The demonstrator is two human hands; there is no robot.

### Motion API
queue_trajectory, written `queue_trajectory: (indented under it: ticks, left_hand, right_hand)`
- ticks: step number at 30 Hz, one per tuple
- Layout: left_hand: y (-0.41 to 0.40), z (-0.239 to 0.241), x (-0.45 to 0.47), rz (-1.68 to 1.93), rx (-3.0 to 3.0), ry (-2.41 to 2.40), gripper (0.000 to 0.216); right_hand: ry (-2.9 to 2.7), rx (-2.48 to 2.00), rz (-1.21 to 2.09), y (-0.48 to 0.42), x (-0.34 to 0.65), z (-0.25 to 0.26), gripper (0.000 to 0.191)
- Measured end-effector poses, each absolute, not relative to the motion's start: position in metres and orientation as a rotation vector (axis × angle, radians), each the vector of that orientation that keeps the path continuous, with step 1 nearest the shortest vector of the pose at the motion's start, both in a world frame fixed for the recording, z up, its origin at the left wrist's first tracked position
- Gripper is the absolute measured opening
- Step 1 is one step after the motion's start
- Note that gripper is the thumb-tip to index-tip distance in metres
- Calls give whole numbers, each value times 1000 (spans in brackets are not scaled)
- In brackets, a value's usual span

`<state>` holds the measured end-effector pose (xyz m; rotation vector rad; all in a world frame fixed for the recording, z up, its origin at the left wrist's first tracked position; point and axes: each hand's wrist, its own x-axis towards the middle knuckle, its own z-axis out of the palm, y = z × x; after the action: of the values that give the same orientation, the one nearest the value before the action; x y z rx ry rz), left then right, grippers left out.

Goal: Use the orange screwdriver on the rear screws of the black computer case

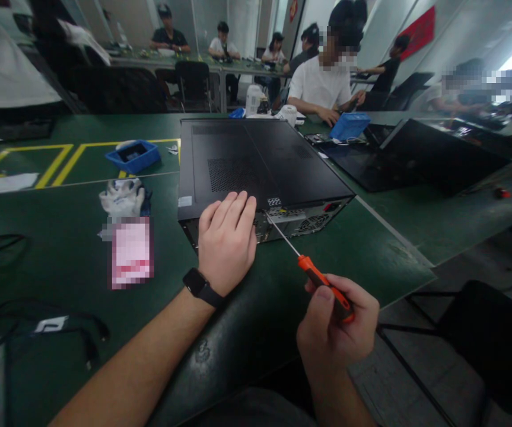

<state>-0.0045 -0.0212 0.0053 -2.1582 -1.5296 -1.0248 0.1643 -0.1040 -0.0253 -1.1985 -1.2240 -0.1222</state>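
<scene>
Screwdriver [310,270] in right hand [341,326], tip apparently touching computer case [277,166].

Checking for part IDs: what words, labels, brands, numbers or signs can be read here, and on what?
None readable.
Case, white sticker: too small.
Case, checkered label: too small.
Cable tag: blurred.
Pink card: pixelated.
Red banner: nothing legible.
Screwdriver: nothing legible.
</scene>
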Motion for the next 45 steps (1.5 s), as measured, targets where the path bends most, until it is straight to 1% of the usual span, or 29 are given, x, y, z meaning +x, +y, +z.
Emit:
queue_trajectory:
  ticks: [5,8,14,16,20,24,28,33,36,42,45]
  left_hand:
    - [-21,5,-5,-1009,-2149,-1528,52]
    - [-21,6,-5,-1014,-2143,-1522,52]
    - [-22,6,-4,-1041,-2170,-1537,54]
    - [-22,6,-4,-1048,-2173,-1542,55]
    - [-22,6,-4,-1036,-2174,-1549,54]
    - [-22,7,-5,-1029,-2171,-1547,53]
    - [-21,7,-5,-1009,-2157,-1532,51]
    - [-21,6,-5,-1023,-2174,-1547,54]
    - [-22,7,-5,-1013,-2164,-1540,52]
    - [-21,7,-5,-1022,-2164,-1533,52]
    - [-22,7,-5,-1019,-2159,-1537,51]
  right_hand:
    - [-1178,-1198,-68,-105,162,-25,15]
    - [-1208,-1174,-37,-105,164,-26,20]
    - [-1283,-1094,-151,-101,167,-27,29]
    - [-1258,-1126,-172,-101,166,-28,26]
    - [-1211,-1221,-137,-105,164,-28,14]
    - [-1236,-1223,-77,-107,166,-29,19]
    - [-1289,-1159,-126,-104,169,-29,24]
    - [-1223,-1200,-152,-103,164,-23,17]
    - [-1191,-1205,-122,-103,162,-21,15]
    - [-1275,-1107,-94,-101,168,-27,29]
    - [-1276,-1095,-116,-101,170,-30,30]
